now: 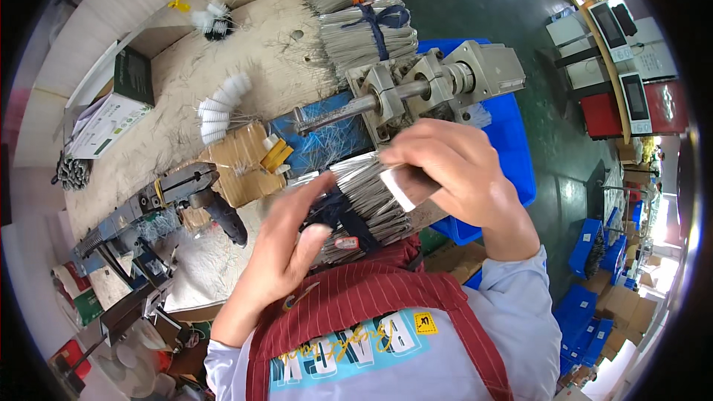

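My right hand (pixel 457 167) has its fingers closed on a small flat piece with a shiny pale edge and a brownish face (pixel 408 187); its kind cannot be made out. It hovers over a bundle of thin metal wires (pixel 371 193) tied with dark blue cloth (pixel 338 214). My left hand (pixel 286 241), somewhat blurred, is at the bundle's left side with thumb and fingers apart, holding nothing visible. Just beyond the hands is a metal machine with a horizontal shaft (pixel 334 113) and a square housing (pixel 490 70). Loose wires lie on a blue surface (pixel 308 141) under the shaft.
Two more wire bundles (pixel 375 33) lie farther back on the bench. White bristle brushes (pixel 223 108), cardboard (pixel 241 163), and a dark clamp-like tool (pixel 189 182) are on the left. A blue bin (pixel 520 148) stands right of the machine. Scattered wires cover the wooden benchtop (pixel 260 37).
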`<state>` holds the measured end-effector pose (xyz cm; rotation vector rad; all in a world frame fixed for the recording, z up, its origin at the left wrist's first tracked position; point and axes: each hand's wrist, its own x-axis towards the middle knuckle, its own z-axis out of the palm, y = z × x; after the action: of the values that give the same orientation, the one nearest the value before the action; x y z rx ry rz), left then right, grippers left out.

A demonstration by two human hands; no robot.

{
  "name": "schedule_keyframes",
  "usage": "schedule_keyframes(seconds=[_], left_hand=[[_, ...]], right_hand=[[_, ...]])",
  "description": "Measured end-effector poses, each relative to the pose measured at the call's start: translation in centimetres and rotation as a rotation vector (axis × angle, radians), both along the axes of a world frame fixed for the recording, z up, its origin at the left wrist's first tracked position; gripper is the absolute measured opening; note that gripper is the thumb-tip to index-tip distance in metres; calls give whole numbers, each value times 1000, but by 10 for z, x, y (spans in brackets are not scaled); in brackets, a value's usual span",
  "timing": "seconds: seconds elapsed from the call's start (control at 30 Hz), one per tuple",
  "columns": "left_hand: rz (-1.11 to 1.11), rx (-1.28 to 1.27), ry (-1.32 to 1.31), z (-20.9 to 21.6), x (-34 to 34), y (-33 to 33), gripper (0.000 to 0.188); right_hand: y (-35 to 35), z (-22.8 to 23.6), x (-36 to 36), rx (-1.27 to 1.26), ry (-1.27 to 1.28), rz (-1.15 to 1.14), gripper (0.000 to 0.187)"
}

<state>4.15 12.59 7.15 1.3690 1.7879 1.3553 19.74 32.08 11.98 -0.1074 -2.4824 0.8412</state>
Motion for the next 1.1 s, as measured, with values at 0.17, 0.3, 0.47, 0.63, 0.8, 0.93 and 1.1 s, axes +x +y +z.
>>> schedule_keyframes(seconds=[0.17, 0.3, 0.47, 0.63, 0.8, 0.93, 1.1], left_hand=[[-6, -204, -43, 20, -36, 9, 25], [109, -94, 649, 12, -69, 42, 15], [-18, -221, 708, 12, -83, 34, 11], [-1, -277, 759, 34, -90, 5, 9], [340, -119, 599, 20, -79, -35, 10], [831, -131, 212, -41, -73, -94, 7], [638, -239, -154, -80, -45, -74, 28]], right_hand=[[22, -6, -32, 77, -94, 44, 22], [40, -16, -80, 530, -147, 3, 9], [57, -12, -104, 370, -542, 198, 12], [-4, -30, -115, 502, -159, 270, 18], [-31, -50, -139, 331, -152, 389, 14], [-23, -40, -171, 31, -478, 431, 11], [-27, -46, -190, -108, -632, 489, 17]])
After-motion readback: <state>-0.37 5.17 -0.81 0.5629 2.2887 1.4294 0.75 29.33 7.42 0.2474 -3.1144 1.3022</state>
